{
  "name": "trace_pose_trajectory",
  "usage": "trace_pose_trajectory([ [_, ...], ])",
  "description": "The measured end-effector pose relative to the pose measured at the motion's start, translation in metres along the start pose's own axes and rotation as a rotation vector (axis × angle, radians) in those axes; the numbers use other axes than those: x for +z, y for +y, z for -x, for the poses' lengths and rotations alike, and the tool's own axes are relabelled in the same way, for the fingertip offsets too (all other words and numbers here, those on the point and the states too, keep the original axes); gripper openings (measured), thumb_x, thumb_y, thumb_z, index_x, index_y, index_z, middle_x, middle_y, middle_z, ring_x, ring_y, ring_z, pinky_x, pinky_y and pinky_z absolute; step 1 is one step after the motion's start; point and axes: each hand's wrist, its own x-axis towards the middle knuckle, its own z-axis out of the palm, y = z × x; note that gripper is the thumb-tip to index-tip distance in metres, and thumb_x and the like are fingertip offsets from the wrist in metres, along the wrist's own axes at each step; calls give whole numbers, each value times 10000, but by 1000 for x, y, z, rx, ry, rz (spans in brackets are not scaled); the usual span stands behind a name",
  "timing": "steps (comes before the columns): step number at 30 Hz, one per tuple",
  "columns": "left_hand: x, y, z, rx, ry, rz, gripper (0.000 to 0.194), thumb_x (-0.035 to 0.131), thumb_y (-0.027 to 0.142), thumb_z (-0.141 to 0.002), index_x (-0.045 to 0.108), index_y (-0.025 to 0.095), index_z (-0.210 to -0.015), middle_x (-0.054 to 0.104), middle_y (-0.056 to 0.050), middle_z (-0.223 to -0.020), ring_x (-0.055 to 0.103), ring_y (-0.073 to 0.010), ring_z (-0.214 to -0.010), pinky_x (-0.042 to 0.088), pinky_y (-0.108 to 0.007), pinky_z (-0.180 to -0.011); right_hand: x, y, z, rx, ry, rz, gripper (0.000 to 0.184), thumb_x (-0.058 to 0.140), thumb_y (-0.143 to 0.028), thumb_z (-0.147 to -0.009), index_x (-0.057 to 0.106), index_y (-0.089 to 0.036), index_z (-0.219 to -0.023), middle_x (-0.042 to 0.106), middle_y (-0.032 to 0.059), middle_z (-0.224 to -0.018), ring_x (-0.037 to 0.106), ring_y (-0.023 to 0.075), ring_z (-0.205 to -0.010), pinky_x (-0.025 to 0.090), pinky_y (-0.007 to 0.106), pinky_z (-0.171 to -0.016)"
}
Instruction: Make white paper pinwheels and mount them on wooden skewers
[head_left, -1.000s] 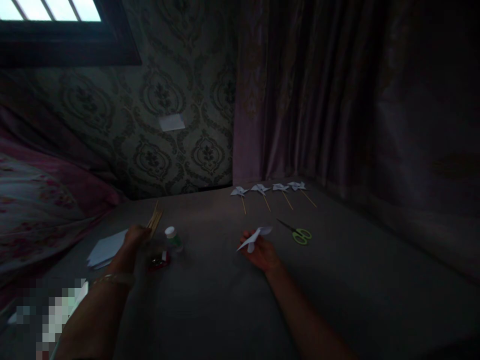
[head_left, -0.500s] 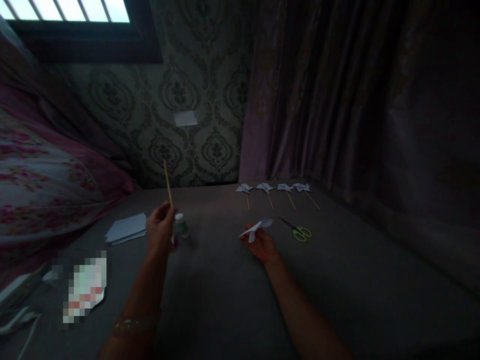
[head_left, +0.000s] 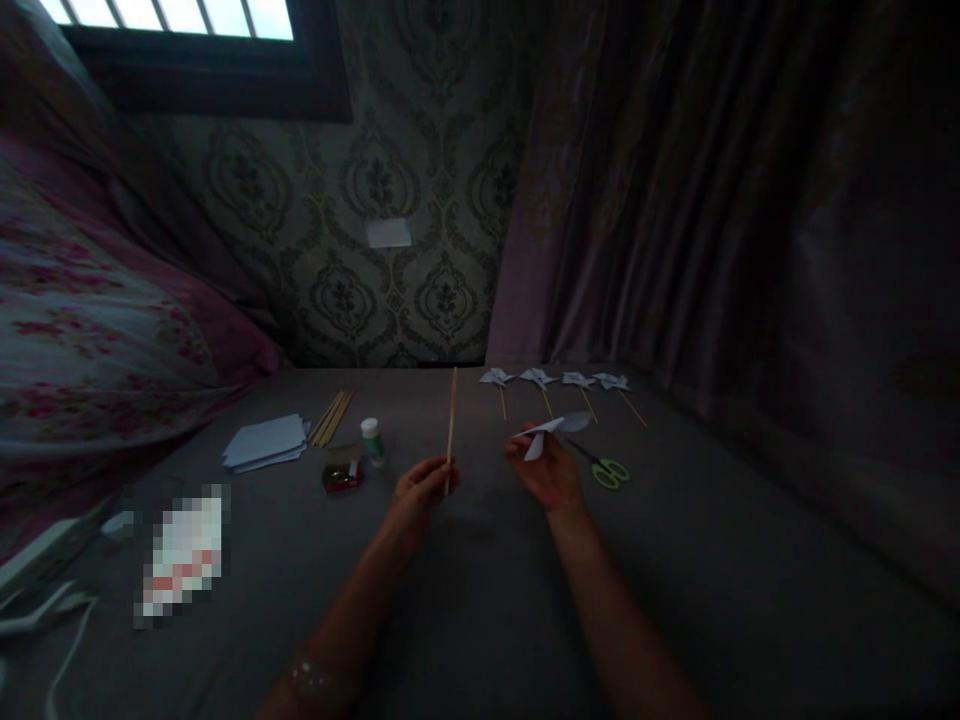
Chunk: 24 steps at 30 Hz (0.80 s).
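Note:
Near the middle, my left hand [head_left: 421, 494] grips a thin wooden stick [head_left: 452, 420] close to its lower end, the stick standing nearly upright. My right hand [head_left: 546, 470] is closed on a folded white paper pinwheel [head_left: 551, 428], its blades pointing up and to the right. Stick and pinwheel are apart. Just right of the right hand lie scissors [head_left: 609, 473] with green handles. A small open red box [head_left: 342, 474] with small shiny pieces and a white-capped green bottle [head_left: 373, 442] stand left of my left hand.
Several paper pinwheels on sticks [head_left: 537, 378] lie in a row at the back. To the left are a stack of white paper [head_left: 266, 442], a bundle of wooden sticks [head_left: 331, 418], a blurred-out packet [head_left: 184, 555] and a power strip [head_left: 45, 560]. A patterned wall and curtains border the surface.
My left hand has moved right and down with the stick, uncovering the red box and the stick bundle. My right hand, with the pinwheel, sits slightly further right. The view has shifted a little.

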Motion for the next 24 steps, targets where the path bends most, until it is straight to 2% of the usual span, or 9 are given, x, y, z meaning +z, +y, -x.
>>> trace_pose_trajectory([
  [5,-8,-3,1,-40,-3,58,336,843,257,-506,719,124,-789,678,-56,-702,620,-127,-635,482,-228,-634,22,-4,-11,4,-52,-4,88,682,-178,-732,625,-230,-692,637,-72,-706,556,79,-656,492,256,-668],
  [11,-11,-4,4,-60,-23,64,297,818,243,-569,713,116,-816,677,-61,-726,620,-123,-650,479,-226,-656,34,-5,-29,-23,-83,1,104,643,-175,-762,618,-250,-694,606,-70,-693,521,89,-639,457,272,-658],
  [19,-12,-5,2,-98,-43,62,274,808,239,-585,720,113,-812,668,-67,-719,611,-129,-644,469,-250,-667,22,-15,-40,-135,-112,-20,90,639,-204,-760,605,-262,-701,573,-66,-721,500,92,-641,436,285,-671],
  [24,-11,-8,3,-113,-46,63,288,814,248,-578,720,108,-811,671,-67,-727,609,-126,-673,469,-238,-675,12,-19,-38,-132,-99,-29,91,660,-188,-738,611,-255,-702,556,-63,-714,499,92,-645,434,278,-661],
])
